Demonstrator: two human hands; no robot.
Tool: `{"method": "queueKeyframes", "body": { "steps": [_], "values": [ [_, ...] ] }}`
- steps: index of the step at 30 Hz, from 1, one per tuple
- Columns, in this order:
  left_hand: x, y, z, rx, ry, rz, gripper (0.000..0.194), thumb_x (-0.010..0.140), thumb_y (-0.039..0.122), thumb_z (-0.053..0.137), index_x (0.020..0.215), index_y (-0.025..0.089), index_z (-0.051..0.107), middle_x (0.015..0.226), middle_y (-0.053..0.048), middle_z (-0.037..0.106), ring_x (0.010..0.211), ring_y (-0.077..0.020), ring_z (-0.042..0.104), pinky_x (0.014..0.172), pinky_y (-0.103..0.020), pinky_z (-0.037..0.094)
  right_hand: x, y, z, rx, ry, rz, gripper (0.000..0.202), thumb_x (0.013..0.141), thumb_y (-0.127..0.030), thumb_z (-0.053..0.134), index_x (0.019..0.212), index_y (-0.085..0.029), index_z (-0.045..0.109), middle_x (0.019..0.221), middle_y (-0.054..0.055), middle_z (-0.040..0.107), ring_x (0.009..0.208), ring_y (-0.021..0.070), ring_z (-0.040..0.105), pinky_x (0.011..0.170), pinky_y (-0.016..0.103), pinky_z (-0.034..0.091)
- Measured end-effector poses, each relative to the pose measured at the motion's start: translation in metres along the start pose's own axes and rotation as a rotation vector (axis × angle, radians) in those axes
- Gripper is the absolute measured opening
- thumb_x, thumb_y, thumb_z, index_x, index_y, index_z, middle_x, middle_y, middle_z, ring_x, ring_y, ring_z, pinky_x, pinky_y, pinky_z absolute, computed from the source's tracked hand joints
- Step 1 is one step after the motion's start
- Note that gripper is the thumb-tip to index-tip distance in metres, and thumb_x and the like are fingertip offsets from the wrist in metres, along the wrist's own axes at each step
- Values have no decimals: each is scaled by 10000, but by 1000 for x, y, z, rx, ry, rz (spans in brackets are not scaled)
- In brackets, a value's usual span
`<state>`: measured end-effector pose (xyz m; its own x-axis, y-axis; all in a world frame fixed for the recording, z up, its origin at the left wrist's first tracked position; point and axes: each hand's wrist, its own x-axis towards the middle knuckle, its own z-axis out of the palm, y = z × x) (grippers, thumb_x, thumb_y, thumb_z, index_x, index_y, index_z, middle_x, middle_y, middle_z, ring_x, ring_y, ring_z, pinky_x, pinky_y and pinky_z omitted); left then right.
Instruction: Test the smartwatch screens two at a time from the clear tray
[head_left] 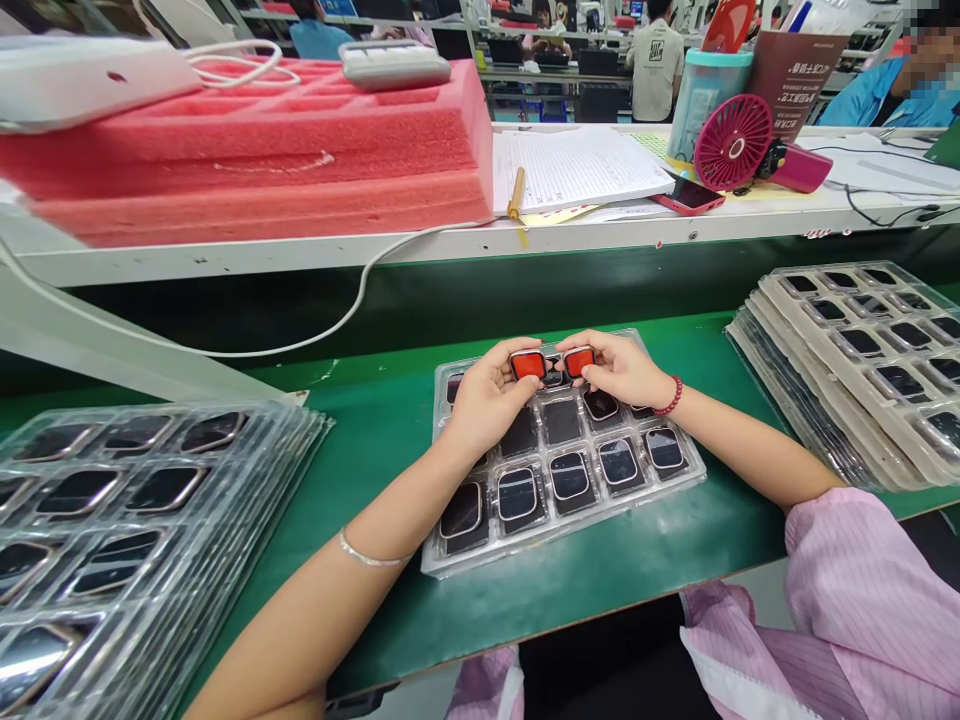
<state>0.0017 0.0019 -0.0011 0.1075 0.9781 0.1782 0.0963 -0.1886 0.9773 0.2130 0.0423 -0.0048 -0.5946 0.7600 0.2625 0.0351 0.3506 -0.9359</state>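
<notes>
Between the thumb and fingers of my left hand (491, 395) is a small square watch case (529, 366) with an orange-red face towards me. My right hand (626, 368) pinches a second watch case (579, 362) of the same look, close beside the first. Both are held over the far part of a clear plastic tray (566, 528). Dark-faced watch cases (570, 475) sit in the tray's near row. Two pockets in the middle row, one of them a dark pocket (562, 422), hold no case. My hands partly cover the far rows.
Stacked trays of watch cases stand at left (150, 500) and right (862, 370). Behind, a white shelf (450, 245) carries red foam (300, 160), papers (577, 170), a phone (690, 195), a pink fan (733, 143) and a cup (705, 105). A white cable (360, 290) hangs down. Other people work beyond.
</notes>
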Motion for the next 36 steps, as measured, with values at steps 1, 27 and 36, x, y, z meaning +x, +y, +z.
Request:
{"method": "queueKeyframes", "body": {
  "steps": [1,27,36],
  "values": [
    [0,0,0,-2,2,-7,449,715,226,693,1154,174,613,1015,-61,716,850,-186,689,813,-331,553,0,0,0,-2,-3,4,421,783,-109,515,1198,-142,569,1073,91,685,778,147,698,643,263,598],
    [-3,9,0,-7,31,-54,400,798,535,698,943,163,695,814,-72,753,577,-154,659,454,-223,428,0,-8,-2,77,0,129,201,927,-236,533,1062,-136,644,942,68,745,673,112,700,501,159,525],
    [-2,4,-2,-58,7,-61,386,853,455,649,1109,170,701,949,-81,743,648,-170,672,529,-265,507,-1,-9,0,74,37,44,181,868,-300,627,943,-136,625,777,35,702,654,118,641,550,211,551]
  ]
}}
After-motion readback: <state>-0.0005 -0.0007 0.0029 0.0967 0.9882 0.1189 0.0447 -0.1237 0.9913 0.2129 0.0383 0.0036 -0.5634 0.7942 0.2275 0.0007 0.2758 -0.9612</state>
